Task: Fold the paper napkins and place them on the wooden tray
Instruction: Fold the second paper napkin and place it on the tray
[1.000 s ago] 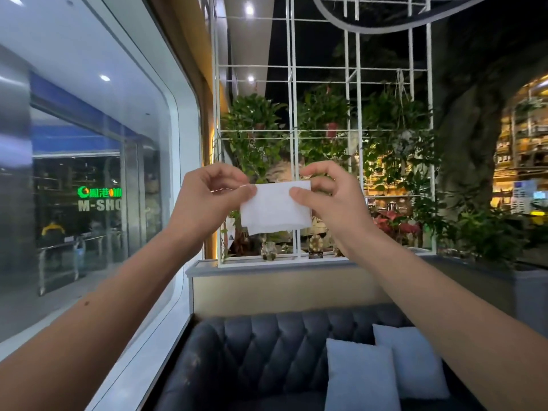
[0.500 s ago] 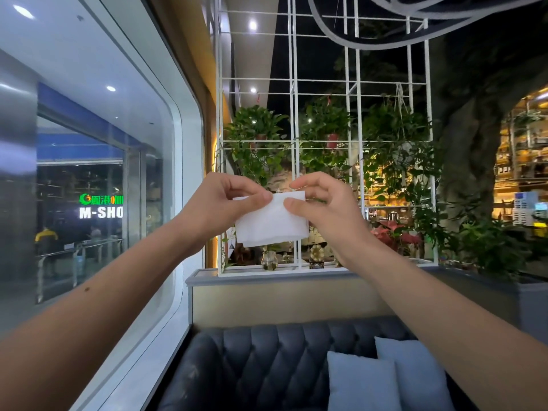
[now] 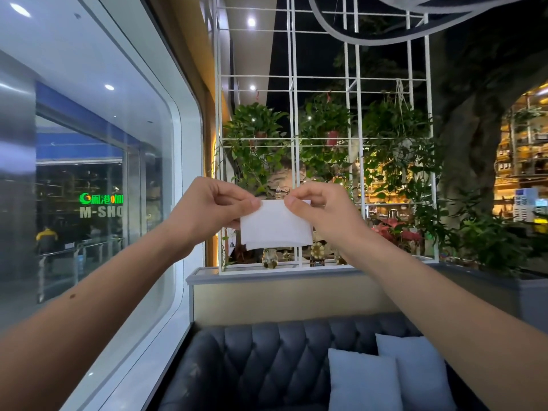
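Note:
A white paper napkin, folded into a small rectangle, hangs in the air at arm's length in front of me. My left hand pinches its upper left corner between thumb and fingers. My right hand pinches the upper right corner the same way. The napkin's lower edge shows two layers. No wooden tray is in view.
A dark tufted sofa with two pale cushions stands below my arms. Behind it a ledge carries a white wire frame with hanging plants. A curved glass window runs along the left.
My hands have slid closer together along the napkin's top edge. The view has tilted upward, so hands and napkin sit lower in the picture.

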